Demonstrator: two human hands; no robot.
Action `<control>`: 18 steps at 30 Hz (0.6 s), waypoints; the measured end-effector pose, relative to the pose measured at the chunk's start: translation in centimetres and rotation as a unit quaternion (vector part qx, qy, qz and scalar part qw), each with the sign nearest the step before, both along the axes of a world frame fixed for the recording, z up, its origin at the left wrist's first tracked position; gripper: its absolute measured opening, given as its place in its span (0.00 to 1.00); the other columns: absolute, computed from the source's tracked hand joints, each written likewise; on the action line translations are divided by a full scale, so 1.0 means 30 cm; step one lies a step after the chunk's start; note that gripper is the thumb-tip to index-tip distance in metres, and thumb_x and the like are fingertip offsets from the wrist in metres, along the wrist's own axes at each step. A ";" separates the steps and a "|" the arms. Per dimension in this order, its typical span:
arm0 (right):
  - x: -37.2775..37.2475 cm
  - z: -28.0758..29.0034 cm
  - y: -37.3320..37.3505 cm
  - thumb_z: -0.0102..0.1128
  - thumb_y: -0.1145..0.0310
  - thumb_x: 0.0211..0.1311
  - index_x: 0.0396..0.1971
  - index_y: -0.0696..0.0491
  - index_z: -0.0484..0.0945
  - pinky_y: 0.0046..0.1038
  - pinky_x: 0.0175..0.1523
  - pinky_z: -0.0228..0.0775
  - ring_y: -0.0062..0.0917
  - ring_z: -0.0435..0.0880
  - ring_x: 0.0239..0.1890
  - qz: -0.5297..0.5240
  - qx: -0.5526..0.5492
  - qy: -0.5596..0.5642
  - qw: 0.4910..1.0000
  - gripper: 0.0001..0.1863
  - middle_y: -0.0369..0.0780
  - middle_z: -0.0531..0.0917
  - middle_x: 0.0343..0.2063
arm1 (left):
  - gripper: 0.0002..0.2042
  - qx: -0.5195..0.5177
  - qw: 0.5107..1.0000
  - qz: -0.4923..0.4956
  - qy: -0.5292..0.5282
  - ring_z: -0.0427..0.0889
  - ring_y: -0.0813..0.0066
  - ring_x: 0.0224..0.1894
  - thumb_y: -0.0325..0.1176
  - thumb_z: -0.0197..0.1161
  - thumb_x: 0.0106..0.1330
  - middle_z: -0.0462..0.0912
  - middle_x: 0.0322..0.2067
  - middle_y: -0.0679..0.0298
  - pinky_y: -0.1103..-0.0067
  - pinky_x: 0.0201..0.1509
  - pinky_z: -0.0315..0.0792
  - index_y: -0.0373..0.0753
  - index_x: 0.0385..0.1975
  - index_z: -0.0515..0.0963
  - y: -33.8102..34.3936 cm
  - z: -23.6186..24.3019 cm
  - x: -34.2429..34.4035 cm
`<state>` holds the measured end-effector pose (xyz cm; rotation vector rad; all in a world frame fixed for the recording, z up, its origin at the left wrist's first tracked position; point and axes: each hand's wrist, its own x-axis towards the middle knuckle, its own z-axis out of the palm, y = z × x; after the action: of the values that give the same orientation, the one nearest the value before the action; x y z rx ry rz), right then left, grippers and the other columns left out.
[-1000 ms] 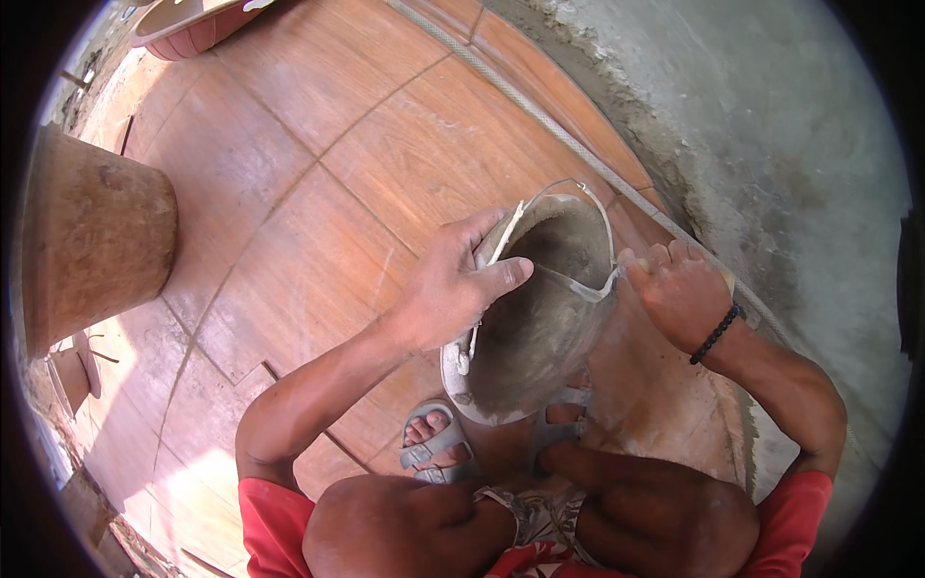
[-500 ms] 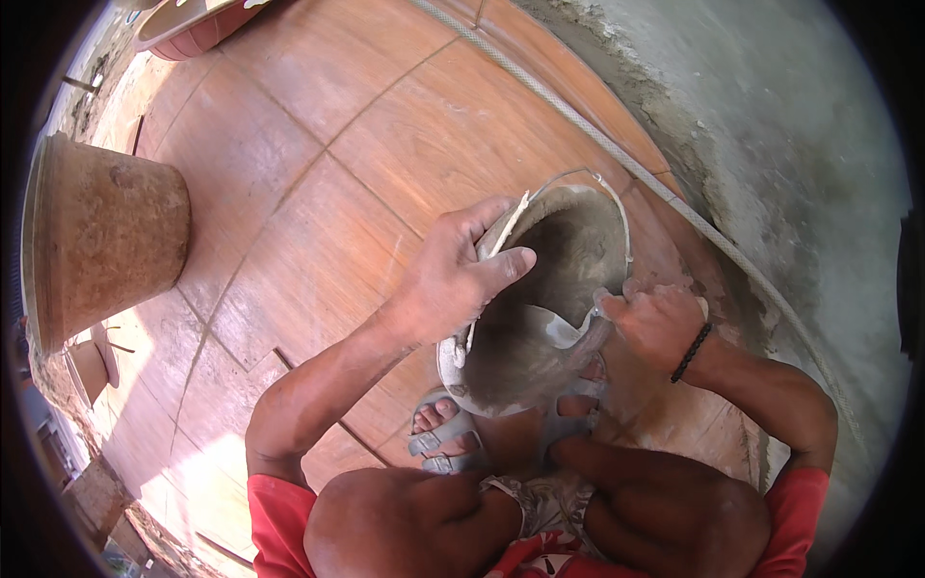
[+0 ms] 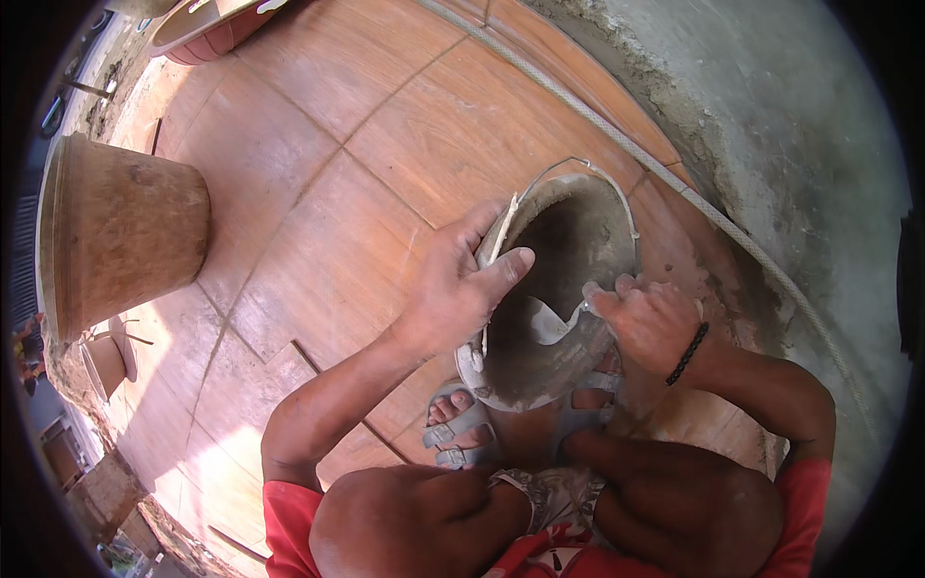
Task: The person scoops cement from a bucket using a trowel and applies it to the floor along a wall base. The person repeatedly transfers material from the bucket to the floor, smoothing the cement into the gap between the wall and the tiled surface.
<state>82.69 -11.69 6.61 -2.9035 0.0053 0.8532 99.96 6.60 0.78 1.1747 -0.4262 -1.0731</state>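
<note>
A cement-smeared bucket (image 3: 583,226) with a thin wire handle is tilted over the tiles in front of my feet, its mouth facing up toward me. My left hand (image 3: 458,289) grips its left rim, the thumb over the edge and the fingers outside. At the near right side of the rim, my right hand (image 3: 655,323) is closed round the handle of a trowel (image 3: 545,324), mostly hidden by the fingers. The trowel's pale metal blade lies inside the bucket against its near wall. Greyish residue coats the bucket's inner surface.
A large brown bucket (image 3: 135,231) stands at left, with a smaller container (image 3: 104,364) near it. A reddish basin (image 3: 207,39) is at the far left. A pale rope or hose (image 3: 699,200) crosses the tiled floor (image 3: 318,231) beside the rough grey cement surface (image 3: 800,125) at right.
The whole view has shifted slightly, so the surroundings appear farther right. Inside the bucket, the trowel blade has moved a little left relative to the rim. Both hands keep their grips.
</note>
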 end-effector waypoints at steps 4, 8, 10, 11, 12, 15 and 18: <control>-0.023 -0.029 0.023 0.55 0.67 0.58 0.53 0.56 0.72 0.41 0.36 0.76 0.44 0.84 0.32 0.048 0.023 0.034 0.998 0.22 0.50 0.81 0.33 | 0.18 0.015 0.999 0.002 -0.053 0.74 0.80 0.46 0.25 0.57 0.67 0.80 0.41 0.63 0.80 0.52 0.69 0.28 0.56 0.71 0.034 -0.023 -0.002; -0.044 0.002 0.020 0.58 0.68 0.56 0.50 0.56 0.74 0.42 0.36 0.75 0.44 0.84 0.31 0.040 0.031 0.034 0.998 0.20 0.49 0.82 0.31 | 0.17 0.010 0.999 0.049 -0.005 0.74 0.82 0.43 0.26 0.58 0.67 0.79 0.39 0.66 0.82 0.48 0.69 0.28 0.54 0.72 0.041 -0.038 -0.008; -0.012 -0.012 0.018 0.58 0.69 0.55 0.49 0.55 0.75 0.43 0.37 0.75 0.44 0.84 0.31 0.013 0.063 0.053 0.997 0.19 0.49 0.81 0.28 | 0.16 0.018 0.999 0.045 0.002 0.73 0.84 0.41 0.26 0.58 0.67 0.79 0.38 0.67 0.82 0.46 0.69 0.29 0.53 0.72 0.041 -0.045 -0.014; 0.001 -0.016 0.020 0.58 0.69 0.55 0.48 0.55 0.75 0.43 0.37 0.75 0.44 0.84 0.30 -0.002 0.077 0.060 0.995 0.19 0.48 0.81 0.27 | 0.16 0.020 0.999 0.036 0.001 0.73 0.84 0.40 0.26 0.58 0.67 0.79 0.37 0.68 0.83 0.45 0.69 0.29 0.53 0.72 0.042 -0.041 -0.008; 0.001 -0.014 0.021 0.58 0.69 0.55 0.48 0.54 0.76 0.44 0.37 0.75 0.44 0.84 0.30 -0.005 0.080 0.056 0.995 0.18 0.48 0.81 0.26 | 0.16 0.021 0.999 0.027 0.001 0.72 0.85 0.40 0.27 0.59 0.67 0.78 0.37 0.68 0.83 0.44 0.69 0.29 0.53 0.73 0.044 -0.037 0.000; -0.015 -0.014 0.016 0.59 0.69 0.54 0.47 0.53 0.77 0.45 0.37 0.74 0.46 0.83 0.30 -0.022 0.105 0.057 0.993 0.18 0.48 0.81 0.24 | 0.16 0.008 0.999 0.039 0.016 0.72 0.85 0.39 0.27 0.60 0.67 0.78 0.36 0.69 0.84 0.43 0.68 0.29 0.53 0.72 0.030 -0.050 0.011; -0.053 -0.014 0.000 0.59 0.69 0.53 0.46 0.52 0.77 0.45 0.37 0.74 0.47 0.83 0.31 -0.062 0.172 0.063 0.981 0.18 0.47 0.82 0.26 | 0.17 0.015 0.999 0.034 0.014 0.73 0.84 0.40 0.28 0.60 0.68 0.78 0.38 0.68 0.83 0.45 0.69 0.29 0.54 0.72 0.045 -0.060 0.032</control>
<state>81.10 -11.68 6.20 -2.4966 0.0457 0.9136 100.92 7.95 -1.03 1.1909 -0.3482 -1.0393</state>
